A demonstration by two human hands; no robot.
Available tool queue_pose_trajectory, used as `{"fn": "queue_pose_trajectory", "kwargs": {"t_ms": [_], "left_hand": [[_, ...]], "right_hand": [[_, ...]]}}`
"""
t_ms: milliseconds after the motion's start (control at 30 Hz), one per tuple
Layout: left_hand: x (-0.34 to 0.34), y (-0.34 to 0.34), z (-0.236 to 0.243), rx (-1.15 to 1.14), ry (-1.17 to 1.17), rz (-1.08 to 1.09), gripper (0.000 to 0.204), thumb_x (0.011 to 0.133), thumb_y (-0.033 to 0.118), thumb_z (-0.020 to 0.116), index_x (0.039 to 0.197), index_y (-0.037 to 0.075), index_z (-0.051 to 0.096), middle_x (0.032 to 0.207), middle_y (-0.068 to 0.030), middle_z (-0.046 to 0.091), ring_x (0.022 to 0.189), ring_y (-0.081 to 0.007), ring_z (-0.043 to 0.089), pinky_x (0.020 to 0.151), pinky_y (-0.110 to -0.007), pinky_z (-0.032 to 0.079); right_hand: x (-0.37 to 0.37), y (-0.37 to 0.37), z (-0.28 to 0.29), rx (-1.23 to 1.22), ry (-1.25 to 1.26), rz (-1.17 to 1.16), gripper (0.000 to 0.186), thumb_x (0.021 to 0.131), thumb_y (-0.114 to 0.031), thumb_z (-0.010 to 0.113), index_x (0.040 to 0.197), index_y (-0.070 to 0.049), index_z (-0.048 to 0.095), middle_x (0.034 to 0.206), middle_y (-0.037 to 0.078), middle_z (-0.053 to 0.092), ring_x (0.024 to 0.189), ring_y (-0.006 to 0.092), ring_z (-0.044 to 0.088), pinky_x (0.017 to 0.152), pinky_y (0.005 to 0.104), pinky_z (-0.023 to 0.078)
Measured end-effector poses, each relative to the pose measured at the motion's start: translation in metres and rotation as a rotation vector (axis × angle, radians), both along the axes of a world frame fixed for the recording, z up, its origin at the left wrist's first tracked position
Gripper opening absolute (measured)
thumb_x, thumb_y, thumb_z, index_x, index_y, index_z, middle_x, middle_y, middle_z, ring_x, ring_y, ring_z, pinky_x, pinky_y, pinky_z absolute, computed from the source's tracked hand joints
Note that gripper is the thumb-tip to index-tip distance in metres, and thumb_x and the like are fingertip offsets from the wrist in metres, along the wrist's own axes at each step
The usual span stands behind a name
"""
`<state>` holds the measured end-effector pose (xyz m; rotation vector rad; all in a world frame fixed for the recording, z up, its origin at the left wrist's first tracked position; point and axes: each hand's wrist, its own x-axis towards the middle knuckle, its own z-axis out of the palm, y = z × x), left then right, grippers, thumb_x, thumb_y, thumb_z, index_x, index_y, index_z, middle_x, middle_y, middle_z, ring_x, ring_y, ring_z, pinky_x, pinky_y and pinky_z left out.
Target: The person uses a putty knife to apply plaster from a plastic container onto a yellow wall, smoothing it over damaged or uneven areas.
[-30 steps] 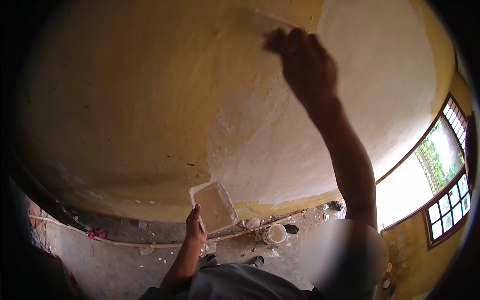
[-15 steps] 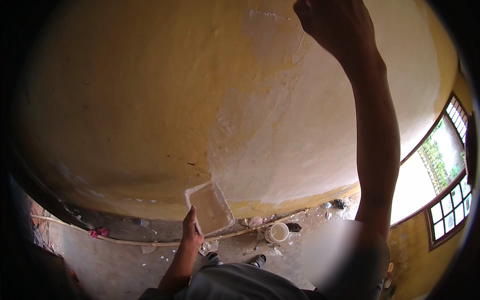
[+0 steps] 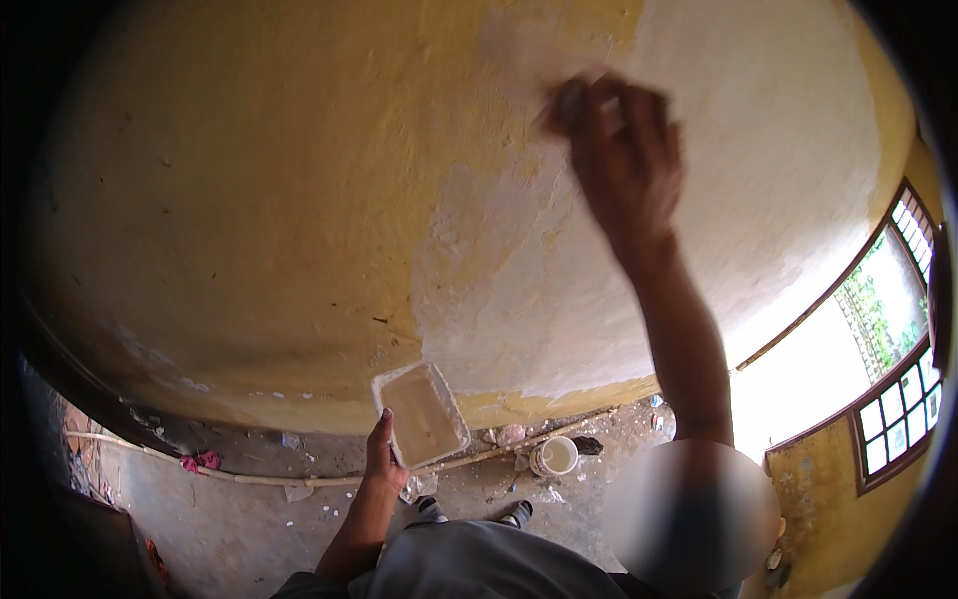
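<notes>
My left hand (image 3: 382, 457) grips a shallow rectangular tray (image 3: 424, 414) by its near left edge, thumb over the rim. The tray has a whitish, smeared rim and a beige inside; how much it contains I cannot tell. Raised in front of the wall (image 3: 299, 200), my right hand (image 3: 627, 140) is smeared by motion. Its fingers are curled round something small and dark at their tips that I cannot make out. Whether that thing touches the wall is unclear. Yellow paint covers the wall's left part, and a pale, rough coat covers much of its right.
A white bucket (image 3: 554, 457) stands on the littered floor (image 3: 249, 519) below the wall. Along the wall's foot lies a long pole (image 3: 269, 482), with a pink cloth (image 3: 201, 461) on it at the left. At the right is a window (image 3: 901, 409) with dark frames.
My right hand has come down and to the left from the upper edge of the view, across the wall. The left hand and the tray have stayed nearly in place.
</notes>
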<state>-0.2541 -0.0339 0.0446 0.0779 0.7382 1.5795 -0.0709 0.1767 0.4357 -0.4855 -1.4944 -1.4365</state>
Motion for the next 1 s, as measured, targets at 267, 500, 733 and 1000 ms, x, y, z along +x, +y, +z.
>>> {"fn": "queue_pose_trajectory", "kwargs": {"t_ms": [267, 500, 733, 1000], "left_hand": [[-0.003, 0.002, -0.008, -0.025, -0.024, 0.012, 0.061, 0.088, 0.037, 0.067, 0.134, 0.003, 0.045, 0.125, -0.0135, 0.057, 0.116, -0.0302, 0.056, 0.100, -0.049, 0.045], [-0.002, 0.000, -0.012, 0.005, 0.012, -0.026, 0.065, 0.090, 0.045, 0.062, 0.137, 0.006, 0.042, 0.130, -0.0135, 0.054, 0.120, -0.0299, 0.053, 0.102, -0.048, 0.043], [-0.004, 0.000, -0.010, 0.010, -0.033, -0.003, 0.061, 0.090, 0.039, 0.063, 0.135, 0.002, 0.043, 0.124, -0.0149, 0.057, 0.114, -0.0309, 0.058, 0.096, -0.049, 0.049], [-0.004, 0.000, -0.009, 0.007, -0.004, -0.040, 0.063, 0.092, 0.042, 0.060, 0.138, 0.005, 0.041, 0.130, -0.0138, 0.054, 0.120, -0.0300, 0.054, 0.102, -0.048, 0.043]], "right_hand": [[-0.032, -0.012, -0.022, -0.269, 0.086, 0.033, 0.022, 0.086, -0.025, 0.066, 0.076, -0.012, 0.051, 0.073, 0.005, 0.054, 0.064, 0.0202, 0.057, 0.049, 0.0329, 0.050], [-0.019, -0.059, -0.072, -1.019, 0.684, 0.827, 0.008, 0.085, -0.001, 0.058, 0.092, -0.001, 0.058, 0.089, 0.011, 0.067, 0.075, 0.0217, 0.067, 0.061, 0.0285, 0.052], [0.008, -0.062, -0.063, -1.597, 0.601, 1.397, 0.033, 0.082, 0.007, 0.060, 0.115, 0.003, 0.058, 0.101, 0.011, 0.064, 0.072, 0.0133, 0.060, 0.062, 0.0246, 0.051], [0.012, -0.065, 0.005, -1.465, 0.225, 0.572, 0.015, 0.091, -0.003, 0.057, 0.104, 0.003, 0.063, 0.088, 0.011, 0.070, 0.081, 0.0158, 0.070, 0.068, 0.0272, 0.057]]}}
